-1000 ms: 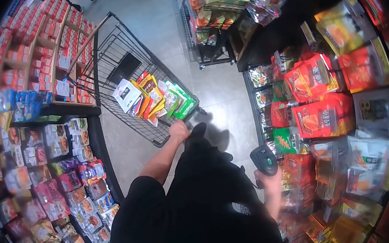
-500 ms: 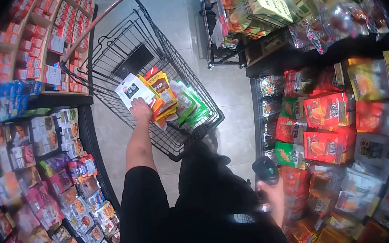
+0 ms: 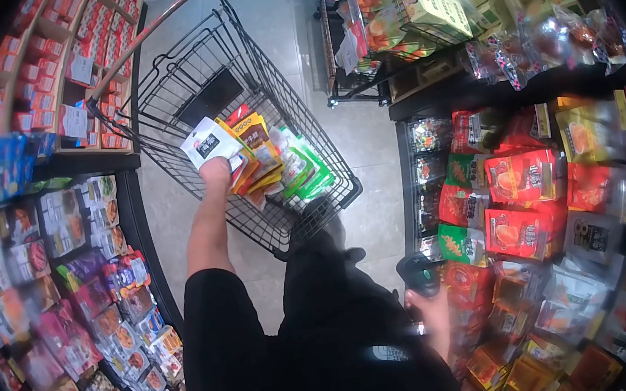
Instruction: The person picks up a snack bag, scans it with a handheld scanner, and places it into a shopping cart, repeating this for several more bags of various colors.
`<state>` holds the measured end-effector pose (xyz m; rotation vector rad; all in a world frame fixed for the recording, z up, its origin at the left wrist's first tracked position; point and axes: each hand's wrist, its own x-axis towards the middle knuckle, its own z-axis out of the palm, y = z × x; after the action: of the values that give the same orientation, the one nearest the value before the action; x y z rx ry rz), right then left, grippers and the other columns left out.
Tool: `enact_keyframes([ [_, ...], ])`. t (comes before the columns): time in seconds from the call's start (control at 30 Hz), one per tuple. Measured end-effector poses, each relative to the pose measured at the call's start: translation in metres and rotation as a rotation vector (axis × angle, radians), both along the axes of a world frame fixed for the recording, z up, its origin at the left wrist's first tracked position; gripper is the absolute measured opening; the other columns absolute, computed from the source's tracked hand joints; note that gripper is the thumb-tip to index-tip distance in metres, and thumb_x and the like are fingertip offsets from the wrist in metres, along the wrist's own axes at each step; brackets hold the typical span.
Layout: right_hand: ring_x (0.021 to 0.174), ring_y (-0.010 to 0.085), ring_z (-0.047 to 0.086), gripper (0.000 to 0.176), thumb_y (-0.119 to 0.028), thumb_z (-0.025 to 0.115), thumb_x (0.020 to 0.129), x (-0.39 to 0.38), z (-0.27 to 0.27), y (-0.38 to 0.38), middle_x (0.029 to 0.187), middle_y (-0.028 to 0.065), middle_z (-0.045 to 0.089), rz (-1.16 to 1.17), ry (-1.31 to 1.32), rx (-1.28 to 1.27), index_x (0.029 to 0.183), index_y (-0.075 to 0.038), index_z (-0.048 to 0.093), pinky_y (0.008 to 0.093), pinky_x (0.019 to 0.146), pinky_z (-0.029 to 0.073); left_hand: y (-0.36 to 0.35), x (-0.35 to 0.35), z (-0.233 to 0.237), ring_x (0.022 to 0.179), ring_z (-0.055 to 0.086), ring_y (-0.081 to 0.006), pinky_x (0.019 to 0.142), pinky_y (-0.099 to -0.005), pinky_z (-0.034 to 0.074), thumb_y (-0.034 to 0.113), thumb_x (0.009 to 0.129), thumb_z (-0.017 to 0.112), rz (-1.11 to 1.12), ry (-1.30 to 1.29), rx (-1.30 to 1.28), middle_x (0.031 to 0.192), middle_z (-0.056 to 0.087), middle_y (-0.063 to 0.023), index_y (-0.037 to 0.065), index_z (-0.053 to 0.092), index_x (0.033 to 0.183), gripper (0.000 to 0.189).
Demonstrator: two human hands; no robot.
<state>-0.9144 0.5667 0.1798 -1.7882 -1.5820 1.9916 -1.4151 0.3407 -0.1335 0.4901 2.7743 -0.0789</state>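
A white packet with a black label [image 3: 203, 147] lies slanted on the pile in a black wire shopping cart [image 3: 279, 237]. My left hand [image 3: 215, 171] is closed at its lower edge, with the fingertips mostly hidden. Beside it lie yellow and brown packets [image 3: 258, 146], then green and white packets [image 3: 306, 167]. At the lower right, my right hand [image 3: 434, 314] grips a black barcode scanner [image 3: 419, 273] with a small green light, close to the right-hand shelf.
Shelves of red snack bags [image 3: 521, 177] stand on the right, and hanging packets [image 3: 125, 333] fill the left rack. Small red and white boxes [image 3: 41, 75] sit at upper left. A wire display stand [image 3: 363, 95] juts into the grey tiled aisle [image 3: 372, 181].
My left hand has slid from the white packet's face to its lower edge, and its fingers are now less visible. The right hand still holds the scanner, slightly turned. The view has shifted a little.
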Motion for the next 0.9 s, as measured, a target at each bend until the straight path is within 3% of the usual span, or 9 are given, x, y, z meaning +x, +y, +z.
enact_keyframes([
  [0.07, 0.066, 0.0086, 0.06, 0.035, 0.001, 0.081, 0.071, -0.004, 0.003, 0.0, 0.081, 0.0022, 0.065, -0.021, 0.009, -0.007, 0.1, -0.001, 0.063, 0.0247, 0.058, 0.048, 0.008, 0.001, 0.048, 0.089, 0.071, -0.034, 0.078, -0.0429, 0.055, 0.018, 0.087, 0.051, -0.036, -0.09, -0.079, 0.094, 0.072, -0.0178, 0.003, 0.072, 0.094, 0.027],
  [0.23, 0.061, 0.0095, 0.059, 0.025, -0.001, 0.078, 0.073, -0.006, -0.011, 0.018, 0.076, 0.0029, 0.065, 0.084, 0.184, 0.04, 0.093, -0.001, 0.063, 0.0253, 0.057, 0.048, 0.031, 0.025, 0.159, 0.083, 0.068, -0.0394, 0.075, -0.0436, 0.054, 0.018, 0.081, 0.058, 0.016, 0.076, 0.541, 0.089, 0.069, -0.0246, -0.003, 0.065, 0.086, 0.023],
  [0.3, 0.061, 0.01, 0.06, 0.022, -0.002, 0.077, 0.075, -0.014, -0.009, 0.028, 0.074, 0.0036, 0.065, 0.109, 0.278, 0.068, 0.092, 0.0, 0.063, 0.0253, 0.057, 0.049, 0.036, 0.052, 0.216, 0.086, 0.069, -0.0335, 0.078, -0.0427, 0.053, 0.016, 0.081, 0.056, 0.037, -0.031, 0.683, 0.094, 0.07, -0.0229, -0.004, 0.065, 0.094, 0.025],
  [0.37, 0.063, 0.0106, 0.061, 0.022, -0.003, 0.078, 0.076, -0.02, -0.005, 0.039, 0.075, 0.0038, 0.065, 0.141, 0.372, 0.126, 0.092, 0.0, 0.064, 0.0256, 0.059, 0.049, 0.045, 0.094, 0.273, 0.097, 0.068, -0.0288, 0.087, -0.0419, 0.052, 0.012, 0.082, 0.053, 0.308, -0.556, 1.346, 0.109, 0.068, -0.0194, -0.006, 0.061, 0.114, 0.038],
  [0.4, 0.064, 0.0109, 0.061, 0.024, -0.003, 0.078, 0.076, -0.02, -0.001, 0.045, 0.075, 0.004, 0.066, 0.145, 0.431, 0.138, 0.095, 0.001, 0.064, 0.0258, 0.059, 0.049, 0.046, 0.11, 0.289, 0.097, 0.068, -0.0288, 0.087, -0.0419, 0.052, 0.012, 0.082, 0.053, 0.279, -0.556, 1.351, 0.109, 0.068, -0.0194, -0.006, 0.061, 0.114, 0.038],
  [0.47, 0.066, 0.0115, 0.062, 0.033, -0.002, 0.079, 0.074, -0.018, 0.005, 0.054, 0.074, 0.0044, 0.066, 0.107, 0.581, 0.141, 0.103, 0.003, 0.064, 0.0269, 0.061, 0.05, 0.053, 0.139, 0.313, 0.11, 0.064, -0.0284, 0.098, -0.0421, 0.049, 0.01, 0.082, 0.051, 0.187, -1.139, 1.832, 0.124, 0.062, -0.018, -0.007, 0.051, 0.131, 0.052],
  [0.6, 0.072, 0.0211, 0.064, 0.074, -0.015, 0.083, 0.071, -0.007, 0.021, 0.065, 0.12, 0.0192, 0.06, -0.007, 1.035, 0.003, 0.132, 0.006, 0.047, 0.0324, 0.062, 0.053, 0.098, 0.193, 0.348, 0.117, 0.06, -0.0322, 0.106, -0.0429, 0.045, 0.01, 0.081, 0.052, 0.035, -1.614, 1.999, 0.128, 0.06, -0.0219, -0.009, 0.047, 0.134, 0.057],
  [0.77, 0.07, 0.0293, 0.067, 0.087, -0.014, 0.087, 0.067, 0.057, -0.023, 0.073, 0.117, 0.0243, 0.061, 0.051, 1.364, -0.335, 0.138, 0.007, 0.04, 0.0358, 0.058, 0.054, 0.156, 0.236, 0.353, 0.11, 0.064, -0.0266, 0.1, -0.0374, 0.048, 0.011, 0.085, 0.053, -0.112, -1.838, 1.812, 0.121, 0.063, -0.0205, -0.011, 0.05, 0.129, 0.05],
  [0.9, 0.082, 0.0317, 0.069, 0.088, -0.009, 0.083, 0.068, 0.095, -0.015, 0.064, 0.121, 0.0308, 0.058, 0.029, 1.247, -0.2, 0.14, 0.009, 0.037, 0.036, 0.057, 0.056, 0.179, 0.253, 0.377, 0.088, 0.067, -0.0139, 0.081, -0.0262, 0.053, 0.015, 0.091, 0.055, -0.168, -1.532, 1.523, 0.103, 0.07, -0.0118, -0.007, 0.059, 0.117, 0.034],
])
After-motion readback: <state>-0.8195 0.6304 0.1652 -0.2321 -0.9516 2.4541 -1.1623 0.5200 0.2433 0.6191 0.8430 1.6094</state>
